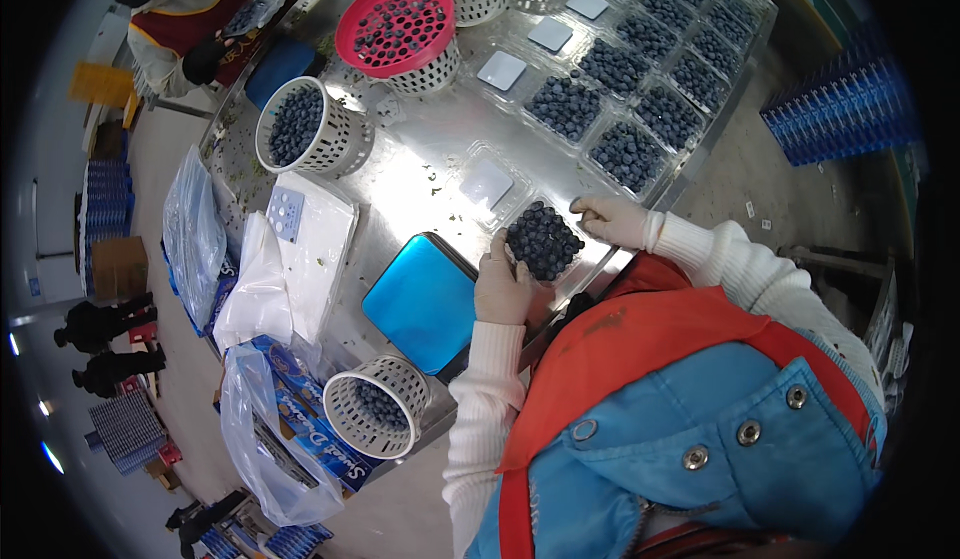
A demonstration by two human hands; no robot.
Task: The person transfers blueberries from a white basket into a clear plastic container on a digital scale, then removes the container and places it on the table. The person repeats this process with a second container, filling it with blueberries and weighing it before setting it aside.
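Note:
Both of my hands wear thin pale gloves. My left hand (504, 281) grips the near left side of a clear plastic punnet heaped with blueberries (545, 241), close to the table's front edge. At the punnet's right is my right hand (611, 221), its fingers curled; whether it touches the punnet or holds anything I cannot tell. Just beyond lies an open clear punnet with a white pad (486, 184) in it. Filled punnets of blueberries (627, 157) stand in rows at the upper right, beside empty punnets with white pads (502, 71).
A blue square-topped object (421, 302) lies left of my left hand. White perforated baskets (322, 138) hold blueberries; a red colander (442, 41) rests on one. White sheets (330, 259) and plastic bags (193, 236) cover the left side. A co-worker (180, 26) stands across the steel table.

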